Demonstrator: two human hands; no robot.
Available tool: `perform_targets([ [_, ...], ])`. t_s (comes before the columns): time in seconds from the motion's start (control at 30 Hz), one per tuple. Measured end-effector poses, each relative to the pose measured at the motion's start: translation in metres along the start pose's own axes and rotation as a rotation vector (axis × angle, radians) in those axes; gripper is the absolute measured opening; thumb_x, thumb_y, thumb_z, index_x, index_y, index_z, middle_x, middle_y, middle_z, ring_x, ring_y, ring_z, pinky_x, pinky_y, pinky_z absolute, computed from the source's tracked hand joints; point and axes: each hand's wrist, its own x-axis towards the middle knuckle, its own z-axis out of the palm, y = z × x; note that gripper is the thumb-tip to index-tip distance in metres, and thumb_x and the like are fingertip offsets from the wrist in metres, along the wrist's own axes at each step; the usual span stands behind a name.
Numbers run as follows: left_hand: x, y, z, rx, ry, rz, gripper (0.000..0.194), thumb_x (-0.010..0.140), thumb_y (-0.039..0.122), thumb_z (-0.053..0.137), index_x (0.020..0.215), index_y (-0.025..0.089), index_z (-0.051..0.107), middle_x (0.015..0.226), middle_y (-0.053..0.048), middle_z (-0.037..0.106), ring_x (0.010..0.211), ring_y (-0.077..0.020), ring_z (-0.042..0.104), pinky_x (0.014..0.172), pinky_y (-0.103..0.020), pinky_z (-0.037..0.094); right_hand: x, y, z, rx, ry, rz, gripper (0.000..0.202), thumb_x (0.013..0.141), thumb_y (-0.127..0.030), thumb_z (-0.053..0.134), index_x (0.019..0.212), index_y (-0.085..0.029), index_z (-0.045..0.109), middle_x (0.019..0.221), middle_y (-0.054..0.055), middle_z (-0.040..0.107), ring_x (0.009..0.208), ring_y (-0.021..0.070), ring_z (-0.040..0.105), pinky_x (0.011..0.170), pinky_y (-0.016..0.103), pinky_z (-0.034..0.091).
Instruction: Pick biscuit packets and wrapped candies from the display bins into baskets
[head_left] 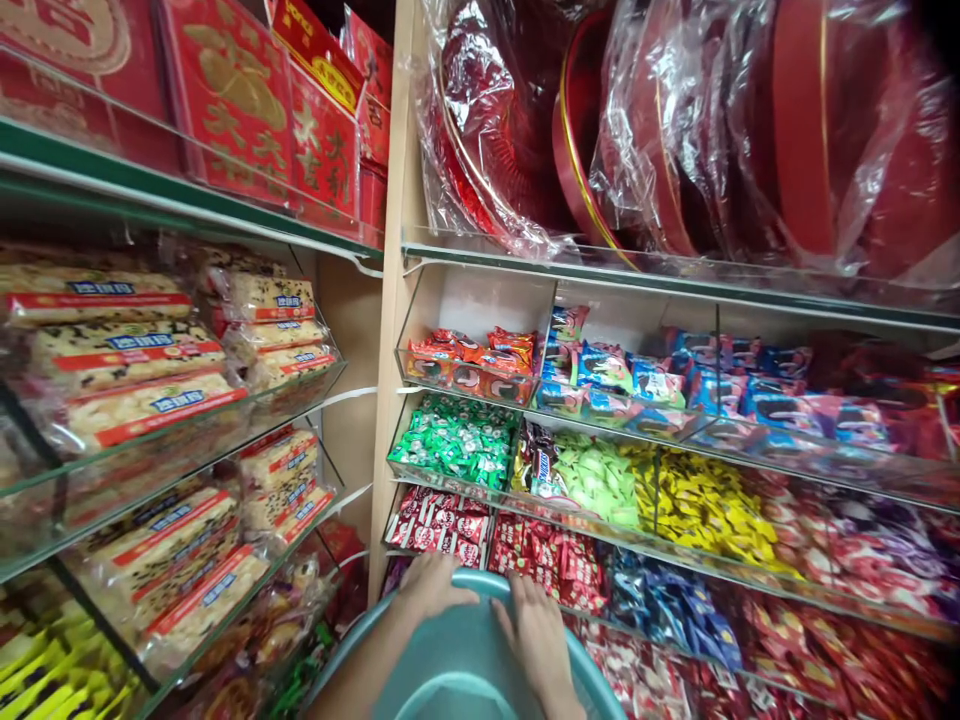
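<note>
A teal plastic basin is at the bottom centre, its inside facing up toward me. My left hand is on the far part of its rim, left of the middle, with the thumb inside and the fingers over the edge. Right of the middle, my right hand holds the same rim, its thumb also on the inner side. Both forearms reach across the basin from below. The ends of the left fingers are hard to make out. Inside the basin, a paler curved shape shows at the bottom edge.
Tilted bins of wrapped sweets face me, with green ones and yellow ones. Bagged snack bars fill glass-fronted shelves at left. A wooden upright divides the shelving. Plastic-wrapped red round items stand above.
</note>
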Motion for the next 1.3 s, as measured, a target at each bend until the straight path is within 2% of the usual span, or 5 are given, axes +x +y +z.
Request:
perform_targets([
  [0.67,-0.009,-0.016,0.006,-0.031,-0.082,0.081,0.047,0.071,0.064,0.046,0.085,0.023,0.064,0.094,-0.009,0.069,0.091,-0.0271,0.062,0.071,-0.031,0.043,-0.009,-0.036,-0.024,0.009,-0.117,0.113,0.048,0.086,-0.039,0.039,0.127,-0.015,0.044,0.112,0.013,0.058,0.102,0.0256,0.052,0.089,0.040,0.037],
  [0.83,-0.007,0.000,0.011,-0.055,-0.106,0.116,0.045,0.071,0.062,0.047,0.089,0.024,0.063,0.092,-0.007,0.069,0.091,-0.0252,0.062,0.070,-0.028,0.042,-0.047,-0.028,-0.035,0.025,-0.160,0.123,0.072,0.078,-0.039,0.053,0.140,-0.019,0.021,0.146,0.013,0.025,0.134,0.0297,0.018,0.107,0.053,0.012],
  [1.0,0.004,0.025,0.006,-0.024,-0.066,0.167,0.048,0.072,0.065,0.042,0.083,0.024,0.062,0.087,-0.006,0.069,0.087,-0.0252,0.063,0.065,-0.027,0.041,-0.072,0.010,-0.098,0.339,-0.489,0.036,0.063,0.079,-0.049,0.049,0.134,-0.021,0.036,0.148,0.013,0.015,0.135,0.0274,0.014,0.108,0.049,0.015],
  [1.17,0.017,0.078,0.002,0.005,-0.001,0.211,0.050,0.073,0.068,0.039,0.085,0.025,0.062,0.085,-0.006,0.069,0.085,-0.0253,0.063,0.065,-0.028,0.041,-0.068,0.078,-0.176,0.541,-0.265,0.084,0.051,0.083,-0.047,0.046,0.127,-0.019,0.046,0.132,0.009,0.048,0.120,0.0200,0.044,0.101,0.035,0.034],
  [1.3,0.024,0.133,0.007,0.014,0.021,0.175,0.052,0.072,0.069,0.040,0.085,0.024,0.063,0.088,-0.007,0.069,0.087,-0.0262,0.062,0.068,-0.029,0.042,-0.084,0.136,-0.198,0.580,-0.131,0.114,0.044,0.083,-0.045,0.047,0.121,-0.022,0.051,0.119,0.007,0.058,0.102,0.0199,0.056,0.091,0.035,0.042],
])
